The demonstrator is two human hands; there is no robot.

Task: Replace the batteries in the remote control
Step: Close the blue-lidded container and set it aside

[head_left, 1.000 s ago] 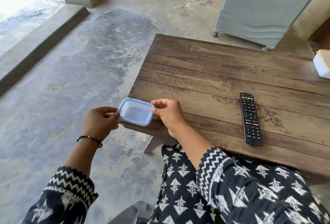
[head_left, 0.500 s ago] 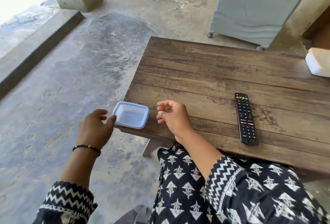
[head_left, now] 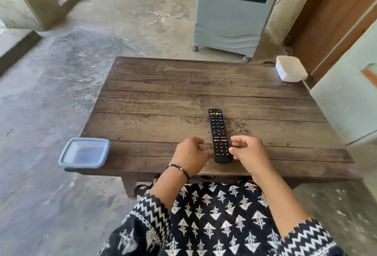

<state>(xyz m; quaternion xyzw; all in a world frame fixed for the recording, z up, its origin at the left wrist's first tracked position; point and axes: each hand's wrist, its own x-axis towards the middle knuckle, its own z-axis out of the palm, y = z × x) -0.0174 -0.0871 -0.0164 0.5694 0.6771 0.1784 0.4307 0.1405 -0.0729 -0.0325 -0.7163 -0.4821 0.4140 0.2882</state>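
Observation:
A black remote control lies buttons up, lengthwise, near the front edge of the wooden table. My left hand rests just left of its near end, fingers curled and apart, holding nothing. My right hand hovers at its right side, fingertips close to or touching the remote's edge; I cannot tell if they touch. A pale blue plastic container sits on the table's front left corner, overhanging the edge. No batteries are visible.
A white lidded box stands at the table's far right corner. A grey air cooler on wheels is behind the table. A wooden door is on the right, bare concrete floor on the left.
Both hands let go of the blue container, now left on the table's front left corner, and moved right to either side of the remote. The camera turned right and up.

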